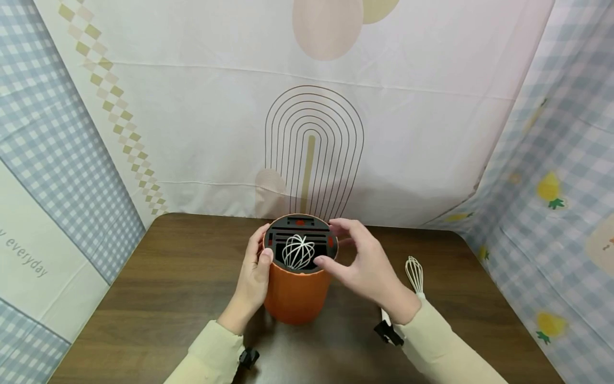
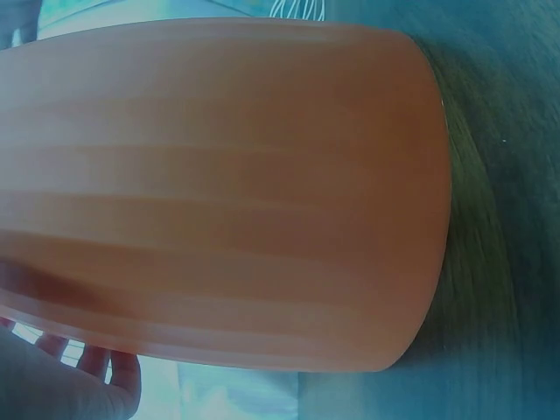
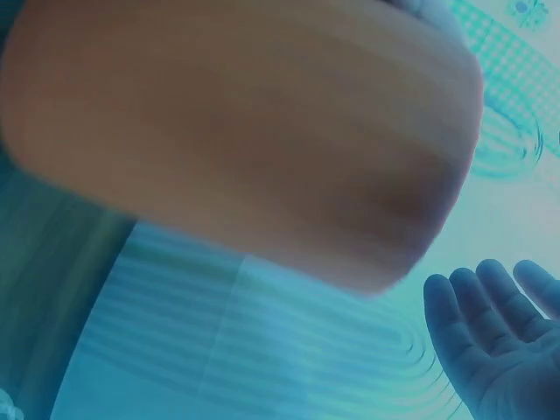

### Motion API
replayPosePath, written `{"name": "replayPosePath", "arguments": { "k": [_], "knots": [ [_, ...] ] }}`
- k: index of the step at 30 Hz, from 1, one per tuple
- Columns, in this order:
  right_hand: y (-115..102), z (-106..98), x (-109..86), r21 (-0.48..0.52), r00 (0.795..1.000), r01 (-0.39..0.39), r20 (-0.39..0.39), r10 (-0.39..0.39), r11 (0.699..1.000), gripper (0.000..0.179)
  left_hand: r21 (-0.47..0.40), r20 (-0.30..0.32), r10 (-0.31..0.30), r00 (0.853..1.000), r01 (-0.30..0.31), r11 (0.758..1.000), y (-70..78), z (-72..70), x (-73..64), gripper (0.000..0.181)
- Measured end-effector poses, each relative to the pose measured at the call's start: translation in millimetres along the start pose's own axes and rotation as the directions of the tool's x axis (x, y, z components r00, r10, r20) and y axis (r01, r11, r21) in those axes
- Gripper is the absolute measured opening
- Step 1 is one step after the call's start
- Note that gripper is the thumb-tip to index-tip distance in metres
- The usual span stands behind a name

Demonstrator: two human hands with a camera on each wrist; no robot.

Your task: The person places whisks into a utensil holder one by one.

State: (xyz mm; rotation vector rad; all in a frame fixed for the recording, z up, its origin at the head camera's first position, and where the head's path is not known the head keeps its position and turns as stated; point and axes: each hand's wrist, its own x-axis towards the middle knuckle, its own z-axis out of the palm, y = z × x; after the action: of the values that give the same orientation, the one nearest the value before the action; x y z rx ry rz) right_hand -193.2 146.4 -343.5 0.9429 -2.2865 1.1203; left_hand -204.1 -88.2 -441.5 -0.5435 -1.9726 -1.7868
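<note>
An orange utensil holder (image 1: 296, 298) with a black slotted top stands upright on the table. A whisk (image 1: 298, 252) is in the top's larger opening, wire head up, its lower part hidden inside. My left hand (image 1: 254, 272) grips the holder's left side near the rim, its thumb at the front edge. My right hand (image 1: 366, 261) is at the right of the rim, fingers spread and thumb near the whisk's wires. In the right wrist view, the right hand's fingers (image 3: 477, 306) are extended, apart from the holder's blurred orange wall (image 3: 236, 131).
A second whisk (image 1: 414, 274) lies on the brown wooden table (image 1: 182, 288), partly hidden behind the right forearm. A white piece (image 1: 385, 316) shows beside the right wrist. Printed cloth (image 1: 216, 133) hangs behind the table, with checked cloth at both sides.
</note>
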Motion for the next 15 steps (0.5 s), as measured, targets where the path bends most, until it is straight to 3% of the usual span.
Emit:
{"name": "replayPosePath", "arguments": {
  "k": [7,15],
  "knots": [
    [23,-18,-21.0,-0.107,0.994,-0.110,-0.007,0.110,0.988,0.066,-0.005,-0.010,-0.003,1.000,0.003,1.000,5.7,0.1,0.3,0.049],
    [51,-27,-51.7,-0.186,0.959,-0.280,-0.019,0.281,0.942,0.066,0.004,0.001,-0.002,1.000,0.002,1.000,2.5,-0.4,0.4,0.049]
  ]
}}
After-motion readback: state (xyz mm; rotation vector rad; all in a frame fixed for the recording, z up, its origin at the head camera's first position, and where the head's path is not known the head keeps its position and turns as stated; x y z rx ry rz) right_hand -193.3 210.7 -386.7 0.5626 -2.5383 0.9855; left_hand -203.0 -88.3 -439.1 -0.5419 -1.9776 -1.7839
